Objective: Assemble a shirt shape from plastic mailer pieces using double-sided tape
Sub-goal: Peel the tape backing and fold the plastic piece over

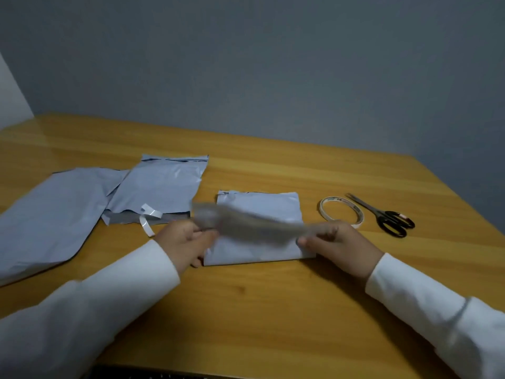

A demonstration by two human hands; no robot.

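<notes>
A blurred grey strip of mailer plastic (246,221) is stretched between my two hands above the table. My left hand (183,242) pinches its left end and my right hand (337,242) pinches its right end. Under the strip lies a small rectangular mailer piece (262,206), flat on the table. To the left lie a medium mailer piece (161,184) with a curled white tape liner (149,216) on its near edge, and a large mailer piece (52,214). A roll of double-sided tape (341,212) sits just beyond my right hand.
Black-handled scissors (385,217) lie to the right of the tape roll. The wooden table (259,310) ends at a grey wall behind and at a slanted edge on the right. A dark object shows at the bottom edge.
</notes>
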